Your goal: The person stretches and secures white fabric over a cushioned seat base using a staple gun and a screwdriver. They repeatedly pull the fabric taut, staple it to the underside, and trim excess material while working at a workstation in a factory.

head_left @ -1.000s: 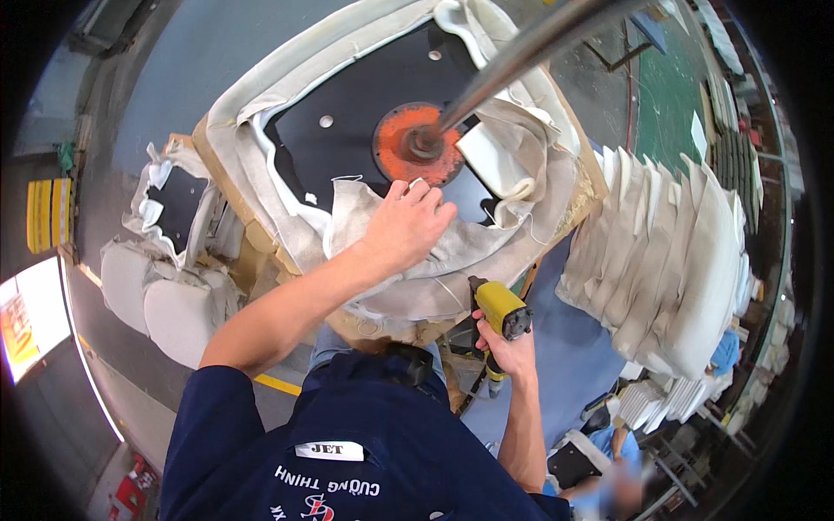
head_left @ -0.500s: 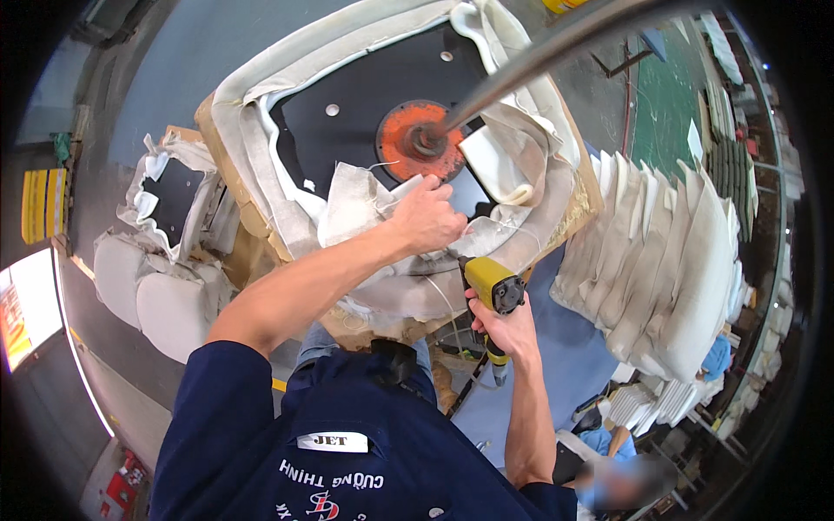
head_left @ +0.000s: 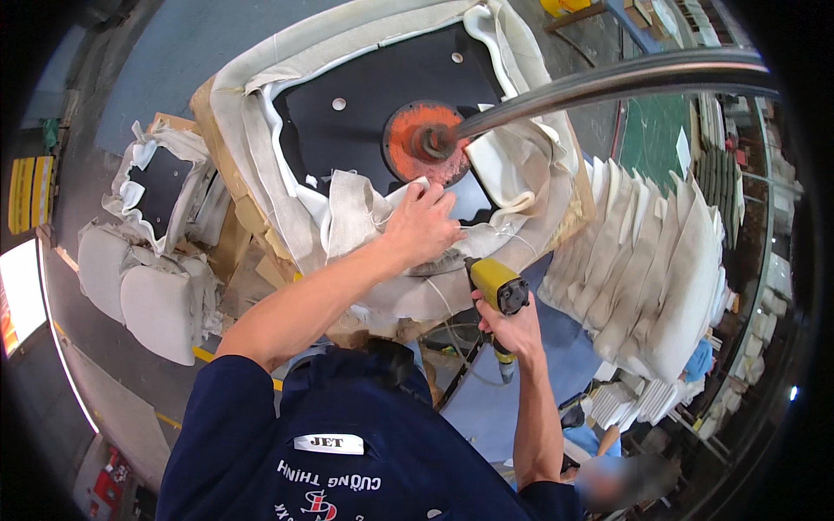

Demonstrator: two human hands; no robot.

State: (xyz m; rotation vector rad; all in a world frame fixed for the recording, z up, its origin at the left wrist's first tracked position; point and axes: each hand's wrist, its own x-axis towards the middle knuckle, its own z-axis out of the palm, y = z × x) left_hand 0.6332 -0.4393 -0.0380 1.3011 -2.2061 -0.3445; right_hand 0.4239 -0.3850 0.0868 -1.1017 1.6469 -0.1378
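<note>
A large seat cushion in pale fabric (head_left: 252, 95) lies upside down before me, with a black base board (head_left: 339, 139) showing in its middle. An orange round plate (head_left: 402, 143) presses on the board. My left hand (head_left: 424, 227) is closed on the fabric flap (head_left: 354, 201) at the near edge, its fingertips close under the plate. In my right hand (head_left: 517, 323) is a yellow staple gun (head_left: 497, 285), its hose fitting pointing down. The gun's nose is beside the cushion's near edge; whether it touches the fabric, I cannot tell.
A metal bar (head_left: 617, 80) runs from the plate to the upper right. A stack of fabric covers (head_left: 638, 260) stands at the right. Smaller cushions (head_left: 156, 300) sit at the left. Another person (head_left: 599, 451) is at the lower right, beyond a blue surface (head_left: 565, 347).
The whole view has shifted slightly, so the metal bar lies flatter across it. My left hand stays on the fabric, and the staple gun stays in my right hand beside the cushion.
</note>
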